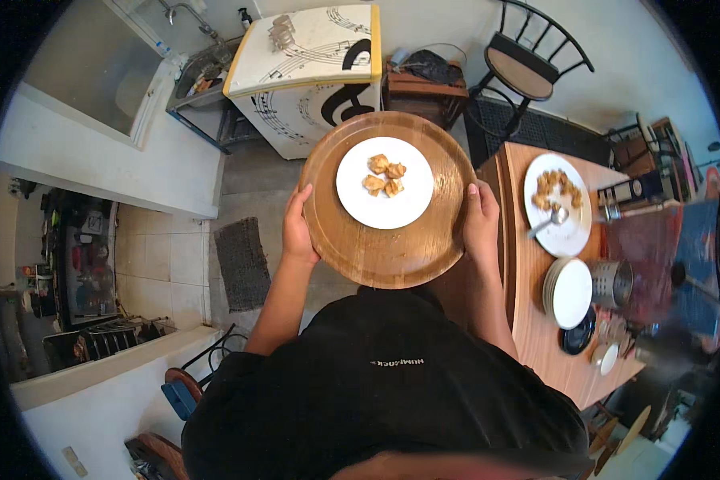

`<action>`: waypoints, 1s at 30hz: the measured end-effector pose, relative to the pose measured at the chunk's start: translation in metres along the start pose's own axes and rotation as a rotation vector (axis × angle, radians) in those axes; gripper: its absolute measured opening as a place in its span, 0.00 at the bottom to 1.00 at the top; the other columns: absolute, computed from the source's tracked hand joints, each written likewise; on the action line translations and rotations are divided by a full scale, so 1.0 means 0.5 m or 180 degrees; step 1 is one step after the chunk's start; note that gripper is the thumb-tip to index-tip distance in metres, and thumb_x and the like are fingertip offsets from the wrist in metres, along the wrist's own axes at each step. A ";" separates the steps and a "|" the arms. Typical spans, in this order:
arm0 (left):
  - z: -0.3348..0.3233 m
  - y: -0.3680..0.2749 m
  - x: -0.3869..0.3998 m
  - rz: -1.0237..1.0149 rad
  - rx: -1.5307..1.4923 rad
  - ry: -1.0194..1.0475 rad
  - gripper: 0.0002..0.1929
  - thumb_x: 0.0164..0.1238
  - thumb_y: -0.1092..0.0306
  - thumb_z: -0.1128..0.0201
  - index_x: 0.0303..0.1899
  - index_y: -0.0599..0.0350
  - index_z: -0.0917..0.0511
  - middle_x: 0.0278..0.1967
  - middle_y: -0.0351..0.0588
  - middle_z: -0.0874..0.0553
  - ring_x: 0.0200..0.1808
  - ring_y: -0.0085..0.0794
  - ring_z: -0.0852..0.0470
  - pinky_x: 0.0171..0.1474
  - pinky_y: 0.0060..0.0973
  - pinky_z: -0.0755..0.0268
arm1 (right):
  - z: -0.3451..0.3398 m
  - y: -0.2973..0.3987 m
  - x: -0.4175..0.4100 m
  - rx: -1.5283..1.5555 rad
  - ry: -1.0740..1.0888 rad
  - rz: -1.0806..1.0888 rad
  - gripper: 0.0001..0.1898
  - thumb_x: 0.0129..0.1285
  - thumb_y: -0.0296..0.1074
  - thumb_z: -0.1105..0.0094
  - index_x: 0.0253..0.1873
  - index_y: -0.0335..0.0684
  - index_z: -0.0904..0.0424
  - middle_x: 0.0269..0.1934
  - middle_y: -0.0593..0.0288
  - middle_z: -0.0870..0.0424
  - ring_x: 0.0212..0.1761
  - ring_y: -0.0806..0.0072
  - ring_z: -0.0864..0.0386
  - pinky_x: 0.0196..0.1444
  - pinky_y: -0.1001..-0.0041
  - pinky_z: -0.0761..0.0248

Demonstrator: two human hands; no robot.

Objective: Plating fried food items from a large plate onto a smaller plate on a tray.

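Observation:
A round wooden tray (pixel 390 258) is held up in front of me by both hands. My left hand (pixel 300 228) grips its left rim, thumb on top. My right hand (pixel 481 221) holds the right rim, with the thumb on the edge and the fingers mostly hidden underneath. On the tray, a little left of its middle, lies a white plate (pixel 384 213) bearing several golden-brown fried dumplings (pixel 386 174). The tray's surface looks glossy.
At right, a wooden counter (pixel 534 360) holds a white oval platter (pixel 558 240) of fried pieces, a metal spoon and stacked plates (pixel 570 294). Ahead stand a music-patterned cabinet (pixel 300 54), a wooden box (pixel 423 90) and a chair (pixel 519 66). A dark mat (pixel 243 264) lies on the floor.

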State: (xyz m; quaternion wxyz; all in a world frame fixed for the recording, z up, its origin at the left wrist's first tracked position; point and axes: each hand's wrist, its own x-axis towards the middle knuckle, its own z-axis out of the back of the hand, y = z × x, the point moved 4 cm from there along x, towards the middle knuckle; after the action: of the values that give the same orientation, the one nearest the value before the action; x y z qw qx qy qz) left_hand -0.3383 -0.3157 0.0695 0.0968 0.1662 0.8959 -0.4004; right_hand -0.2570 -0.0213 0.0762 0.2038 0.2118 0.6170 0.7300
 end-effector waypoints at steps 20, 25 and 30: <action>-0.071 0.257 -0.415 0.0803 0.0400 0.1054 0.19 0.78 0.61 0.47 0.61 0.63 0.25 0.54 0.50 0.15 0.55 0.33 0.15 0.60 0.31 0.23 | 0.401 -0.010 -0.584 0.0441 -0.1237 -0.0359 0.14 0.82 0.37 0.56 0.51 0.31 0.25 0.39 0.64 0.22 0.42 0.81 0.29 0.49 0.77 0.32; -0.129 0.391 -0.567 0.1074 0.0610 0.1398 0.19 0.78 0.59 0.47 0.61 0.61 0.26 0.54 0.51 0.15 0.54 0.35 0.14 0.59 0.33 0.21 | 0.573 -0.033 -0.788 0.0411 -0.1762 -0.0442 0.13 0.82 0.37 0.55 0.48 0.34 0.26 0.38 0.66 0.24 0.40 0.82 0.30 0.46 0.78 0.33; -0.198 0.553 -0.754 0.1657 0.0546 0.1763 0.19 0.79 0.62 0.48 0.61 0.64 0.25 0.53 0.51 0.14 0.53 0.34 0.14 0.59 0.31 0.23 | 0.747 -0.030 -1.030 0.0484 -0.2320 -0.0440 0.12 0.82 0.37 0.56 0.49 0.34 0.27 0.39 0.66 0.24 0.41 0.82 0.30 0.47 0.77 0.31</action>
State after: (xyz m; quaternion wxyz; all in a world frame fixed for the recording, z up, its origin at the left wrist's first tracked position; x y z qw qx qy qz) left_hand 0.1105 -0.1522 0.0609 -0.0645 0.4973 0.7793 -0.3758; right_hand 0.3790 -0.0027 0.0873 0.4424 0.4300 0.5693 0.5434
